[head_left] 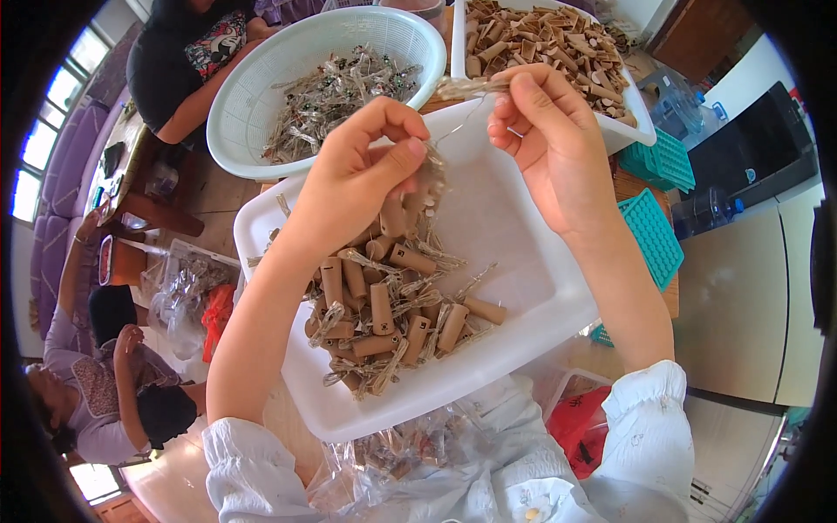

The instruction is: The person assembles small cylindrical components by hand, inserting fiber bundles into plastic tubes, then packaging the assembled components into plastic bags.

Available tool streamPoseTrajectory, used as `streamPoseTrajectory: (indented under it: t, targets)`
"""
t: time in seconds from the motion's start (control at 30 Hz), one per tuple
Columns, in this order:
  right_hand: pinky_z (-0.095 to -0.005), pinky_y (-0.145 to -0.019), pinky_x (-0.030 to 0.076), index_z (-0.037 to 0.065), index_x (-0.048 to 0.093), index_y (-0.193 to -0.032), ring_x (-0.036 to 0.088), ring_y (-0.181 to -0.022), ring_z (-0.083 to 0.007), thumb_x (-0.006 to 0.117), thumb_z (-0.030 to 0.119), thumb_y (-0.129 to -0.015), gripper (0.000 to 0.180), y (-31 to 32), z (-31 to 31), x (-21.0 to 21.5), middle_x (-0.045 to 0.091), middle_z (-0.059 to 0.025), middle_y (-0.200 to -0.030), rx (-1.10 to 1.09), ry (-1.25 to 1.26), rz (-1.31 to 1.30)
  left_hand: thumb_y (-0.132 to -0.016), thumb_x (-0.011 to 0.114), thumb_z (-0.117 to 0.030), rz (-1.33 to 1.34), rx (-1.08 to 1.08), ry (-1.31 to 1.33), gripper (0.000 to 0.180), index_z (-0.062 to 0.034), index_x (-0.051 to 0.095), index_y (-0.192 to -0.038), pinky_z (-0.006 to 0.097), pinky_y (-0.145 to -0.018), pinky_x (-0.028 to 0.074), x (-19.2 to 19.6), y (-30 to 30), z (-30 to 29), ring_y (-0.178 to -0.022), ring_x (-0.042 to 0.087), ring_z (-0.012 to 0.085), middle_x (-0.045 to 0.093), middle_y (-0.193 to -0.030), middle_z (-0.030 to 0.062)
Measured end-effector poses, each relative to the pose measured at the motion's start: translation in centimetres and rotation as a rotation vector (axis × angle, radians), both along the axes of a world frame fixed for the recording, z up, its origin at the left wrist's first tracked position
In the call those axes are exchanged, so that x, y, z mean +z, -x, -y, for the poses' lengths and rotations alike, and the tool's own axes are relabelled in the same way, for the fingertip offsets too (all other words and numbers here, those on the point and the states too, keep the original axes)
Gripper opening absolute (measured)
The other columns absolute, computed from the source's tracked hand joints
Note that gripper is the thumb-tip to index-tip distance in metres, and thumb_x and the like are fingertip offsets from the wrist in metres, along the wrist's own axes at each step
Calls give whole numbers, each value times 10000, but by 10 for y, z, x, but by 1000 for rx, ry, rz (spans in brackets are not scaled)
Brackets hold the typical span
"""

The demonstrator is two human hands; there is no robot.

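Note:
My left hand (370, 161) is closed, thumb and fingers pinching a looped bundle of thin string-light wire (434, 170) over the white tray (523, 349). Higher and to the right, my right hand (549, 113) pinches another coiled part of wire (466, 88) between thumb and fingertips. A thin single strand (460, 128) runs between the two hands. Below them, the tray holds a heap of cork-shaped brown stoppers (381, 309) with coiled wire bundles attached. Part of the heap is hidden behind my left hand and forearm.
At the back left, a pale round basket (228, 113) holds many wire coils. A white bin (643, 122) of loose brown stopper pieces is at the back right. Teal perforated trays (649, 237) lie to the right. Other people sit at the left (96, 392) and far left back (161, 70).

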State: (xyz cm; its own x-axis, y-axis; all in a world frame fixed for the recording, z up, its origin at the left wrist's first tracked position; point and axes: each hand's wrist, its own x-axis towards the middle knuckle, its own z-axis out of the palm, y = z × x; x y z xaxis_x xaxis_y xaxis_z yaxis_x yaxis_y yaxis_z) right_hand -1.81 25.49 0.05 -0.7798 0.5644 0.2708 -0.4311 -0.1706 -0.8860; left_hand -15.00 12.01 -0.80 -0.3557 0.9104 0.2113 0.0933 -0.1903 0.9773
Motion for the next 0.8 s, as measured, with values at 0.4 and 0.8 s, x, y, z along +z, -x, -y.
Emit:
streamPoseTrajectory:
  t: [0.4,0.8]
  targets:
    - [-225,-694,422,92,548,-857,522,-713,-71,502,219,-882,137,2,-1,-3,522,22,-749,221,118,10,-790,634,-201,95,179,31,190,-49,527,-835,163,-465,256,4,12,1,-539,339,5,456,-644,-63]
    - [-267,-699,450,91,531,-888,547,-703,-103,470,209,-897,134,1,1,-1,524,15,-725,221,170,-100,-739,601,-78,-127,26,223,278,-22,525,-1000,186,-579,392,-1,7,2,-645,489,38,573,-817,26]
